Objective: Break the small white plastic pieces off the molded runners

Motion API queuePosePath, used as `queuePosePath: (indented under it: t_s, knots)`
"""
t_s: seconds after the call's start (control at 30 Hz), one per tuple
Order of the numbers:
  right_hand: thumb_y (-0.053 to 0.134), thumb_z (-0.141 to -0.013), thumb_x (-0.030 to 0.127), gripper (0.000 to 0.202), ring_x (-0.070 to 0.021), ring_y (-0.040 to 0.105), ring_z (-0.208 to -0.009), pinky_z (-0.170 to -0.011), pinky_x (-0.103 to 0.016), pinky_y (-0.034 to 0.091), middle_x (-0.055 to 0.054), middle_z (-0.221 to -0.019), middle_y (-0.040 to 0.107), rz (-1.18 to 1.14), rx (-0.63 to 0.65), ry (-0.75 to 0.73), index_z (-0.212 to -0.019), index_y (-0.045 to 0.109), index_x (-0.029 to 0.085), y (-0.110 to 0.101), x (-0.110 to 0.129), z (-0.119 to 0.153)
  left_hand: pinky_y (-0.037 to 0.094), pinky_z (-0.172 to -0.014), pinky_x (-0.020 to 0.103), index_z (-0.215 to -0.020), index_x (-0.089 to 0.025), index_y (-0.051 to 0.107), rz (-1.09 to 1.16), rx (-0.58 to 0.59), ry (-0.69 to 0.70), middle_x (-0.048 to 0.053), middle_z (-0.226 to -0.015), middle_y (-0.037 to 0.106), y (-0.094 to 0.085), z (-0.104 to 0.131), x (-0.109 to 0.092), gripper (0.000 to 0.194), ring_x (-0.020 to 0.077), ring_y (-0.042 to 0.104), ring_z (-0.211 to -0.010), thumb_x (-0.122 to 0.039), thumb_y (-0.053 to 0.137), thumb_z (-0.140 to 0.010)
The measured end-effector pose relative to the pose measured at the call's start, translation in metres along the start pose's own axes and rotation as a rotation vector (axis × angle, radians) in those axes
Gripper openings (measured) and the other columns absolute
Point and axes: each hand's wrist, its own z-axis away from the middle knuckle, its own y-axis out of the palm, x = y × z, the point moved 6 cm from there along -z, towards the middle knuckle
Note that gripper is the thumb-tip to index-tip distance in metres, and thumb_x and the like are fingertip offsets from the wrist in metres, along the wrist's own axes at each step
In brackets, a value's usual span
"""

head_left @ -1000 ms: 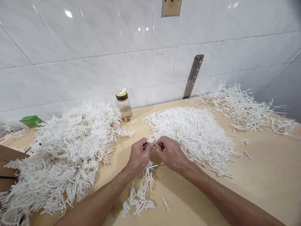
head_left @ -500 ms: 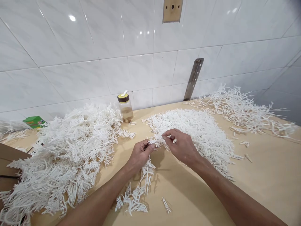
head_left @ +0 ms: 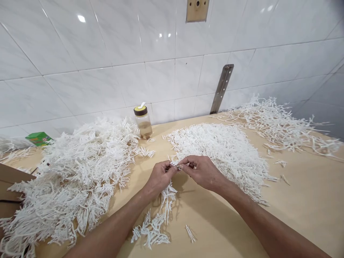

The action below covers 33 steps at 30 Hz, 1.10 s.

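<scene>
Below the frame's centre, a white, branching, plastic-looking cluster [head_left: 168, 194] is gripped by the left hand [head_left: 160, 177]; its upper end is pinched by the right hand [head_left: 203, 172].

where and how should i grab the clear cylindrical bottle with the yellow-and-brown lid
Grip the clear cylindrical bottle around its body, probably from the right: it stands upright with straight sides, while the tangled white strand pile crowds its left.

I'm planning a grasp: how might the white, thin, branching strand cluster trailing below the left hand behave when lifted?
The strand cluster probably flexes, being thin and curved. It seems light, with open gaps. Splayed and branching, it might snag.
</scene>
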Motion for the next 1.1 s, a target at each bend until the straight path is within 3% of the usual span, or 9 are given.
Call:
queuePosePath:
  t_s: [0.17, 0.37, 0.57, 0.77, 0.87, 0.97, 1.1]
  knots:
    - [0.058, -0.084, 0.020, 0.015, -0.0150, 0.063, -0.066, -0.061, -0.027, 0.045, -0.001, -0.076, 0.073, 0.079, -0.029, -0.060, -0.082, 0.073, 0.022, 0.003, 0.003, 0.002, 0.026, -0.053, 0.022, -0.061, -0.015, 0.057, -0.038, -0.014, -0.034, -0.003, -0.057, 0.045, -0.001, 0.001, 0.001, 0.030, 0.0098, 0.035, -0.057, -0.040, 0.066, -0.074]
    - [0.054, -0.085, 0.016, 0.013, -0.0146, 0.058, -0.066, -0.062, -0.027, 0.042, -0.002, -0.075, 0.066, 0.166, -0.055, -0.173, -0.080, 0.066, 0.019, 0.008, 0.003, 0.004, 0.024, -0.054, 0.024, -0.061, -0.015, 0.057, -0.078, -0.011, -0.046, -0.004, -0.057, 0.042, -0.002, 0.001, 0.003, 0.031, 0.0097, 0.032, -0.057, -0.041, 0.063, -0.077]
    - [0.053, -0.085, 0.013, 0.013, -0.0134, 0.055, -0.063, -0.059, -0.026, 0.040, -0.001, -0.074, 0.063, 0.152, -0.081, -0.176, -0.078, 0.061, 0.019, 0.011, 0.006, 0.008, 0.024, -0.053, 0.024, -0.059, -0.016, 0.055, -0.115, -0.024, -0.031, -0.003, -0.056, 0.042, -0.003, 0.000, 0.000, 0.029, 0.0103, 0.032, -0.056, -0.039, 0.061, -0.076]
    - [0.048, -0.087, 0.008, 0.018, -0.0148, 0.050, -0.060, -0.054, -0.027, 0.035, -0.006, -0.075, 0.060, 0.432, -0.103, -0.245, -0.074, 0.057, 0.017, 0.024, 0.011, 0.011, 0.022, -0.051, 0.025, -0.056, -0.018, 0.050, -0.257, -0.030, -0.060, -0.004, -0.052, 0.041, -0.006, -0.002, 0.006, 0.024, 0.0105, 0.033, -0.052, -0.033, 0.059, -0.072]
    - [0.045, -0.085, 0.005, 0.021, -0.0148, 0.047, -0.056, -0.051, -0.027, 0.034, -0.007, -0.072, 0.057, 0.539, -0.220, -0.160, -0.072, 0.056, 0.016, 0.012, -0.003, 0.004, 0.021, -0.049, 0.025, -0.057, -0.018, 0.051, -0.267, -0.005, -0.070, -0.005, -0.051, 0.039, -0.005, 0.000, 0.010, 0.024, 0.0103, 0.032, -0.051, -0.034, 0.059, -0.073]
    - [0.048, -0.084, 0.009, 0.015, -0.0160, 0.052, -0.060, -0.055, -0.028, 0.038, -0.006, -0.075, 0.059, 0.460, -0.343, -0.067, -0.075, 0.058, 0.016, -0.009, -0.016, -0.001, 0.022, -0.050, 0.025, -0.059, -0.017, 0.052, -0.226, 0.071, -0.043, -0.005, -0.053, 0.039, 0.000, 0.002, 0.008, 0.030, 0.0097, 0.031, -0.052, -0.040, 0.061, -0.076]
    - [0.056, -0.084, 0.020, 0.017, -0.0147, 0.057, -0.059, -0.061, -0.030, 0.045, -0.005, -0.084, 0.068, 0.208, -0.215, 0.022, -0.097, 0.066, 0.017, -0.016, -0.018, -0.005, 0.025, -0.054, 0.025, -0.063, -0.015, 0.058, -0.180, 0.157, -0.046, -0.003, -0.057, 0.044, 0.006, 0.006, -0.001, 0.032, 0.0104, 0.034, -0.056, -0.044, 0.062, -0.077]
